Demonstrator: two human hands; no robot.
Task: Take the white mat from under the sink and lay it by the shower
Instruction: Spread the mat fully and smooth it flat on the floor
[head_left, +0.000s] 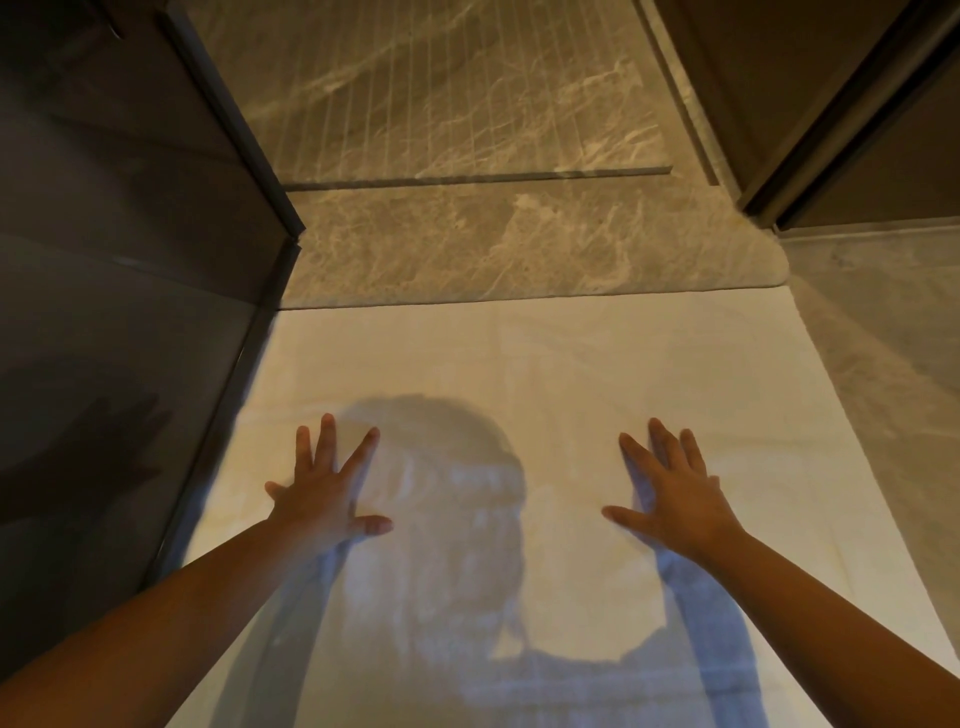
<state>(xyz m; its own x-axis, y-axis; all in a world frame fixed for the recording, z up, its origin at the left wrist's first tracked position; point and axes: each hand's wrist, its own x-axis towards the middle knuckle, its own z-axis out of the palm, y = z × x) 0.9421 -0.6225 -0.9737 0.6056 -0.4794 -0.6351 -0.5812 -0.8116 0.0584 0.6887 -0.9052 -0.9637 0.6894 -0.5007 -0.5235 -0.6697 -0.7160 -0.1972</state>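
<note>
While pressing down with fingers straight and splayed, grip nothing: left hand (327, 493) and right hand (675, 493), both flat on white mat (519, 353), short of shower sill (467, 244) and about equally near it. Lies spread under both palms, far edge running along the sill's near side, touching or just beside. Probably needs only smoothing toward the sill. Cut off below: mat's near end, so long axis hard to judge. Left of the sill, dark glass panel (130, 312); beyond the sill, grooved shower floor (441, 93).
</note>
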